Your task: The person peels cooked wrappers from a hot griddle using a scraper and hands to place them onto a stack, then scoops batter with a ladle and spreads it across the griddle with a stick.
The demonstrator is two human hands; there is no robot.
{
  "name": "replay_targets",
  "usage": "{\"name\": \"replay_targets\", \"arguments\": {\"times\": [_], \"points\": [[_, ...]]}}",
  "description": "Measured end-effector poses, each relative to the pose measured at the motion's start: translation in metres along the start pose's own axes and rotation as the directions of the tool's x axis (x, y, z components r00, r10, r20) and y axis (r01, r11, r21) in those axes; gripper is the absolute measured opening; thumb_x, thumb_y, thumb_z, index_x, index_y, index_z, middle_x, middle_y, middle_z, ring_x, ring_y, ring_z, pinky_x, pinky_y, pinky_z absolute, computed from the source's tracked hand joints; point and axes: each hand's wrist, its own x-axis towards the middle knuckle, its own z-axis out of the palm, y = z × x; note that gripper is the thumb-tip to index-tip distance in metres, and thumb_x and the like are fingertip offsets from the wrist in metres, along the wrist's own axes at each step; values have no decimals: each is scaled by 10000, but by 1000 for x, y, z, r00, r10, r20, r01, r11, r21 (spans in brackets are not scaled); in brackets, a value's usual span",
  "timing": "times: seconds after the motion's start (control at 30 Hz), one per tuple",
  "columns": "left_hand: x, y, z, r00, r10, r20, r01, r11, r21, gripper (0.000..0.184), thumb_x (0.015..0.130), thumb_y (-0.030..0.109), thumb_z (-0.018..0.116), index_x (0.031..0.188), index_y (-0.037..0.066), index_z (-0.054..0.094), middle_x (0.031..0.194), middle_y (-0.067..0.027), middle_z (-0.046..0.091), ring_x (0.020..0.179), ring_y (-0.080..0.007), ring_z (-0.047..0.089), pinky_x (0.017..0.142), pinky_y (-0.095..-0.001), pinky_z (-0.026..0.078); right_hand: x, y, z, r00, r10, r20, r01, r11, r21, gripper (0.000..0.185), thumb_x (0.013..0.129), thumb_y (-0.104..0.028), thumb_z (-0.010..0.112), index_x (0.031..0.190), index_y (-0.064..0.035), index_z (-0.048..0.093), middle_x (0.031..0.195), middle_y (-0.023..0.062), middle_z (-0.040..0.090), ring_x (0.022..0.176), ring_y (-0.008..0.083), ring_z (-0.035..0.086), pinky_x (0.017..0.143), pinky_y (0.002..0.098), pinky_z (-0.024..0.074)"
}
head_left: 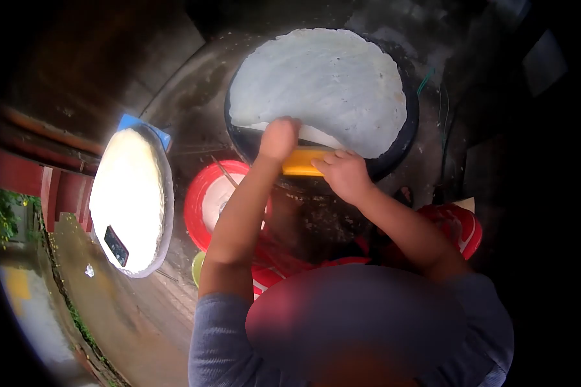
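Note:
A large, thin, pale pancake [323, 84] covers most of a round black griddle [403, 145]. Its near edge is lifted and curled back toward the left. At that edge my left hand [279, 138] is closed, its fingers pinching the pancake's rim. My right hand [347, 174] grips the right end of a yellow scraper [301, 162], which lies along the griddle's near side, just under the raised edge. The scraper's left end reaches close to my left wrist.
Left of my forearm stands a red basin [197, 222] of white batter [219, 197], with a stick-like handle [224, 171] leaning in it. Farther left, a tall pale stack of pancakes [129, 193] carries a dark phone-like rectangle [116, 246]. Red-and-white fabric [458, 229] is at right.

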Motion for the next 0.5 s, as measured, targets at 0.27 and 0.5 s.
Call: {"name": "replay_targets", "arguments": {"times": [0.27,0.5], "points": [[43,-2,-37,945,-173,-278,109,967,-231,136,786,95,606,874,6,660,815,-177,637,737,-311,630,673,-320,489,18,-13,20,986,-158,52,154,986,60,158,724,-142,531,842,-144,637,731,3,558,748,186,558,696,320,438],[45,30,-80,863,80,-499,-140,987,-83,90,774,24,602,859,21,632,836,-120,627,790,-289,602,694,-329,480,46,65,18,985,162,-52,-168,974,-153,179,693,-124,566,847,-143,655,740,11,575,738,203,564,663,334,447]]}}
